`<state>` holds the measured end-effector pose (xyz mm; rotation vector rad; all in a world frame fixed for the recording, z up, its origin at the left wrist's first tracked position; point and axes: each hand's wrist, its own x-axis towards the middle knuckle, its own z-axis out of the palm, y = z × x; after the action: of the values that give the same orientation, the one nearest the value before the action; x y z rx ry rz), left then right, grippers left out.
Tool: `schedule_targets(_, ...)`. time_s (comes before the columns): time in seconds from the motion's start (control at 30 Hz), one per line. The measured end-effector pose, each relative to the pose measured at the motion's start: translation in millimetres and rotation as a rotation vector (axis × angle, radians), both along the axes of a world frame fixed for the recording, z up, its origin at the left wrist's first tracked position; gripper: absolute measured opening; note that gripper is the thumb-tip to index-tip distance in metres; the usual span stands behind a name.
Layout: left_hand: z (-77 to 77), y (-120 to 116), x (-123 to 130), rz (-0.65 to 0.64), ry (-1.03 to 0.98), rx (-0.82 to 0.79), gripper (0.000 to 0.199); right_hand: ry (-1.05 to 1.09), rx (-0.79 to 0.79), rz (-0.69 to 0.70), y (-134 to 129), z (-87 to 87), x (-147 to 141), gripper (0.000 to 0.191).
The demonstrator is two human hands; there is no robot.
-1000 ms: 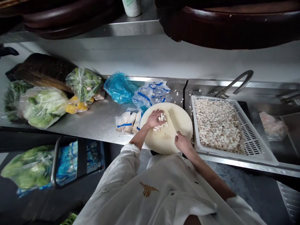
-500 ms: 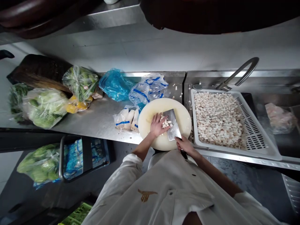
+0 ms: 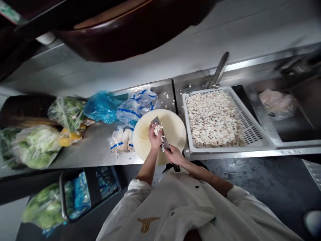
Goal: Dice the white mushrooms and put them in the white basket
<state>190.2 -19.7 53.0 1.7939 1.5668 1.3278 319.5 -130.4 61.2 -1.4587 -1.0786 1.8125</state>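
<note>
My right hand (image 3: 175,156) grips the handle of a cleaver (image 3: 165,144), whose blade is tilted over the round cream chopping board (image 3: 174,125). My left hand (image 3: 153,138) is cupped, its fingers curled around a small heap of white diced mushroom (image 3: 157,129) and holding it against the blade. Part of the blade is hidden behind this hand and the dice. To the right stands a white perforated tray (image 3: 259,135), largely covered with the same kind of chopped pieces (image 3: 213,120). Left of the board lie bagged whole mushrooms (image 3: 121,139).
Crumpled clear bags (image 3: 136,105) and a blue plastic bag (image 3: 102,107) lie behind and left of the board. Bagged greens (image 3: 37,145) stand farther left. A tap (image 3: 219,72) rises behind the tray. A bag of pale food (image 3: 277,103) lies at the sink. Dark round vessels overhang above.
The dice have gone from the board into my left hand against the cleaver, which has turned from flat to tilted. My view has swung right, toward the tray.
</note>
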Motion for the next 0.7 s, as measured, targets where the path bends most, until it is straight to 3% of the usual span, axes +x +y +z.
schedule_targets(0.13,35.4,7.9,91.5,-0.169,-0.087,0.104,0.035,-0.135,0.096,-0.108,-14.0,41.6,83.1,0.017)
schedule_targets(0.2,44.1,9.4,143.1,-0.258,-0.141,0.126,0.036,-0.266,0.148,-0.153,-21.5,58.2,129.9,0.019)
schedule_targets(0.3,40.6,7.3,213.3,-0.396,-0.18,0.103,0.033,-0.544,0.261,-0.218,-30.5,71.6,196.5,0.02)
schedule_targets(0.4,29.9,-0.1,265.9,-0.539,-0.168,0.02,0.029,-0.774,0.285,-0.294,-41.0,74.8,248.3,0.018)
schedule_targets(0.53,31.6,-12.2,312.7,-0.619,-0.192,0.027,0.033,-0.811,0.216,-0.39,-57.7,78.9,282.7,0.021)
schedule_targets(0.7,37.8,-23.9,348.8,-0.712,-0.095,0.17,0.034,-0.548,0.153,-0.542,-69.6,87.6,288.8,0.026)
